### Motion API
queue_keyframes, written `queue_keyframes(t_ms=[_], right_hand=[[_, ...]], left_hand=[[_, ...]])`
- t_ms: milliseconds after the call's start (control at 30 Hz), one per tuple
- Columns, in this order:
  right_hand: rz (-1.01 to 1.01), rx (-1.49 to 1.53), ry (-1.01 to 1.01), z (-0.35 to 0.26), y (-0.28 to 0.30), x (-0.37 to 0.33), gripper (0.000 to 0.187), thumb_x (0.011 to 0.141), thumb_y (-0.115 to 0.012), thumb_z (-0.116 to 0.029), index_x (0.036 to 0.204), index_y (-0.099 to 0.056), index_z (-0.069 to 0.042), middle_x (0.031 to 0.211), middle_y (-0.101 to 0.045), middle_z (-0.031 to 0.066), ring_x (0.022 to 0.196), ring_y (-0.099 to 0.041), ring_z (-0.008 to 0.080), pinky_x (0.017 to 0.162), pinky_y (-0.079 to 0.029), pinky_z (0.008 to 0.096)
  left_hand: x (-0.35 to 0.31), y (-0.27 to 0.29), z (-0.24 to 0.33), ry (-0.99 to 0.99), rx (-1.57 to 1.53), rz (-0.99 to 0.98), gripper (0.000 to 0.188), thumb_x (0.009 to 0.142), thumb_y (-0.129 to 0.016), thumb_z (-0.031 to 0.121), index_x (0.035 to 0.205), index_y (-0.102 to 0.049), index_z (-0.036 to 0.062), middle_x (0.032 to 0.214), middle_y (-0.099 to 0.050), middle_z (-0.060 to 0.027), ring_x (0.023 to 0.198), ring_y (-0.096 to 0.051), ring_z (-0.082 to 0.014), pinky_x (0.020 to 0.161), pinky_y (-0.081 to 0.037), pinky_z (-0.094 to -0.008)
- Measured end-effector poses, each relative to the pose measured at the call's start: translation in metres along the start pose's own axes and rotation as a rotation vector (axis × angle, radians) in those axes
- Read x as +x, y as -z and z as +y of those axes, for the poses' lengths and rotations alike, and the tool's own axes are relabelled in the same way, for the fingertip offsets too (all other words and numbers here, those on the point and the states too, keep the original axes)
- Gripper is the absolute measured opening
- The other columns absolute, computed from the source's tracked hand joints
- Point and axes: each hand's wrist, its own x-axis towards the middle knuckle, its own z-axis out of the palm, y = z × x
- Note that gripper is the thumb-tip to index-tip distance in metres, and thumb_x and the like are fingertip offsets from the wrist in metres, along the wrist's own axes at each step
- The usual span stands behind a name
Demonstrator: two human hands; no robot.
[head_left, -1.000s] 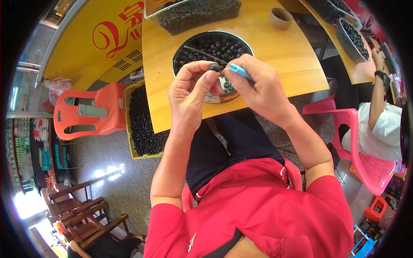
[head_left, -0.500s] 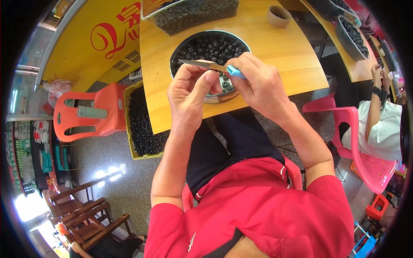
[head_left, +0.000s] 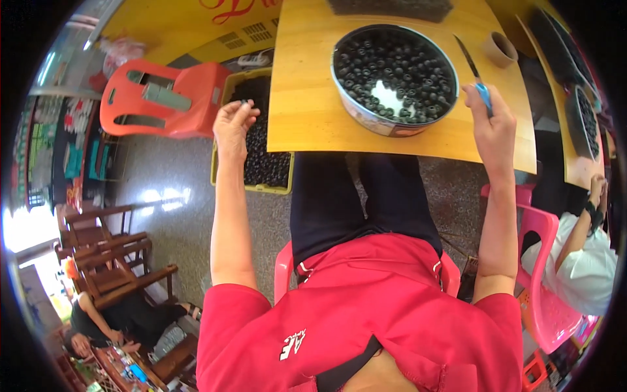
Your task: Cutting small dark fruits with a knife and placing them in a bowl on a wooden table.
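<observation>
My left hand (head_left: 232, 124) is out to the left, beside and partly over the yellow crate (head_left: 279, 190) of small round black pieces. Its fingertips pinch a small dark piece (head_left: 245, 102), mostly hidden by the fingers. At the table's right side my right hand (head_left: 493, 124) is closed around the light blue handle of a knife (head_left: 482, 91), whose narrow dark blade points up and away. Between my hands a round tin (head_left: 385, 124) stands on the table, holding many black pieces, some with pale rings. A patch of its whitish bottom shows.
The wooden table (head_left: 300, 98) carries a brown cup (head_left: 501, 50) and a clear box (head_left: 398, 8) at the far edge. An orange chair (head_left: 196, 88) with a grey-green cylinder (head_left: 166, 97) stands left. At right, a person sits on a pink chair (head_left: 539, 287); another reclines at lower left.
My hands have parted. The left went left toward the crate with a small piece; the right moved right with the knife, its blade now pointing away. The view has shifted too.
</observation>
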Motion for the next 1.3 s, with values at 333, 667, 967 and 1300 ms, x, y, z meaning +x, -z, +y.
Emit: queue_keyframes(t_ms=[333,667,967,1300], right_hand=[[-0.041,0.161,-0.162,0.026,-0.011,-0.007,0.024,0.096,-0.056,-0.023,0.095,-0.066,-0.002,0.075,-0.055,-0.0035,0.061,-0.041,0.0023,0.054,-0.033,0.0191],[-0.006,0.441,-0.350,0.036,-0.006,-0.013,0.025,0.096,-0.056,-0.024,0.100,-0.064,-0.001,0.075,-0.055,-0.0039,0.052,-0.033,-0.0017,0.045,-0.024,0.0163],[0.007,0.397,-0.231,0.039,0.013,-0.021,0.024,0.096,-0.057,-0.023,0.099,-0.064,-0.001,0.074,-0.054,-0.0046,0.053,-0.033,-0.0015,0.046,-0.024,0.0163],[-0.051,0.504,-0.202,-0.004,0.001,-0.020,0.021,0.095,-0.057,-0.021,0.098,-0.066,-0.002,0.077,-0.058,-0.0046,0.057,-0.038,-0.0008,0.050,-0.029,0.0161]], left_hand=[[0.004,0.071,-0.043,-0.215,0.526,0.182,0.029,0.086,-0.066,0.013,0.109,-0.060,-0.0035,0.104,-0.064,-0.0104,0.095,-0.060,-0.0180,0.089,-0.046,-0.0292],[-0.059,-0.195,0.107,-0.665,0.675,-0.990,0.015,0.083,-0.063,0.009,0.096,-0.065,0.0015,0.086,-0.065,-0.0121,0.080,-0.063,-0.0259,0.070,-0.049,-0.0330],[-0.043,-0.255,0.067,-0.723,1.358,-1.374,0.017,0.077,-0.061,0.009,0.094,-0.063,0.0052,0.093,-0.064,-0.0130,0.095,-0.060,-0.0328,0.081,-0.048,-0.0429],[-0.056,-0.233,0.088,-0.121,0.336,-1.063,0.020,0.081,-0.070,0.002,0.098,-0.060,0.0002,0.085,-0.060,0.0009,0.076,-0.056,-0.0023,0.066,-0.046,-0.0184]])
